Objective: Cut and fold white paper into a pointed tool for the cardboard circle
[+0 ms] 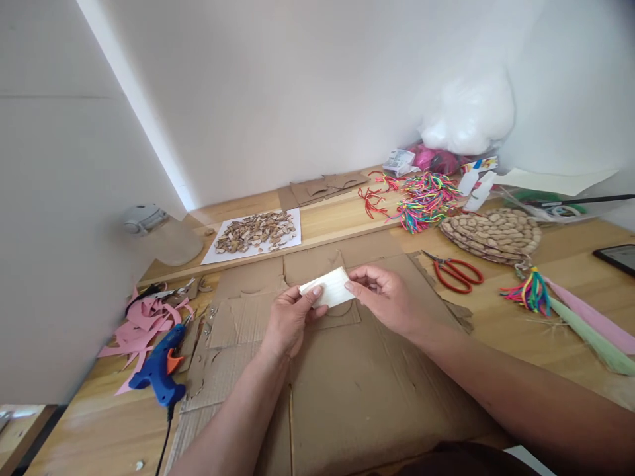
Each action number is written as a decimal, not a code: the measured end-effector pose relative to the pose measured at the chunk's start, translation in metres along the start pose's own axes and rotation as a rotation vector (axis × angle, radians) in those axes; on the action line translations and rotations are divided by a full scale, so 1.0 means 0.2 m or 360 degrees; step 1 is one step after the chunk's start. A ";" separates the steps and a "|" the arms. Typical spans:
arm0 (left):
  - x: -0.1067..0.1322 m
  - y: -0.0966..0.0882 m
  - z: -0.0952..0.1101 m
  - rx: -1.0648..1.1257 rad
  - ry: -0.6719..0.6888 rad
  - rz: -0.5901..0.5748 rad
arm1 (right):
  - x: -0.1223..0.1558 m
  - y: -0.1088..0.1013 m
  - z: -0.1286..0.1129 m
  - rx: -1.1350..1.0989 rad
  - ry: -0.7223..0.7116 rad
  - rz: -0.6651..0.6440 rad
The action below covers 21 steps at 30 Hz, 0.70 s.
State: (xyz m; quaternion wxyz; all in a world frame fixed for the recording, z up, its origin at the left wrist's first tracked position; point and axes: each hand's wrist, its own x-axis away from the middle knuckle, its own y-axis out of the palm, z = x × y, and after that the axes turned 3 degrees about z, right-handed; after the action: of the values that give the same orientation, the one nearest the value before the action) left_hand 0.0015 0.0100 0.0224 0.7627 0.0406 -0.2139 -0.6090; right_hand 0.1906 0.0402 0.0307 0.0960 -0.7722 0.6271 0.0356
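Between my two hands is a small cream rectangle [336,289] that looks like folded paper, held over the flattened cardboard [357,390]. My left hand [294,314] pinches its left end, thumb on top and fingers beneath. At the right end, my right hand [380,294] grips the edge between thumb and fingers; some of those fingertips are hidden. Red-handled scissors [457,272] lie to the right of the cardboard. On the left, a blue glue gun [161,370] with an orange trigger rests beside pink paper strips [141,324].
Peanut shells [255,233] cover a white sheet [292,228] at the back left, near a clear jar [166,235]. Colourful yarn tassels [426,201], white glue bottles [479,192] and a peanut-shell-covered fan shape [491,233] sit back right. A phone [618,256] lies far right.
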 end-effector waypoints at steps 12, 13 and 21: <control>0.03 0.02 -0.01 -0.0084 0.0069 0.0019 | 0.01 -0.02 -0.02 0.0258 -0.0116 0.0074; 0.02 0.02 -0.01 -0.0079 0.0059 0.0010 | 0.01 -0.02 -0.02 0.0243 -0.0108 0.0065; 0.01 0.00 0.00 -0.0144 0.0030 -0.0040 | 0.01 -0.02 -0.03 0.0196 -0.0080 -0.0014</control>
State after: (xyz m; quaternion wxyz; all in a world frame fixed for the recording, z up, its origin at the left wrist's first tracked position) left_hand 0.0021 0.0073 0.0229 0.7580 0.0146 -0.1784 -0.6272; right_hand 0.1949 0.0385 0.0361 0.1593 -0.7665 0.6220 0.0158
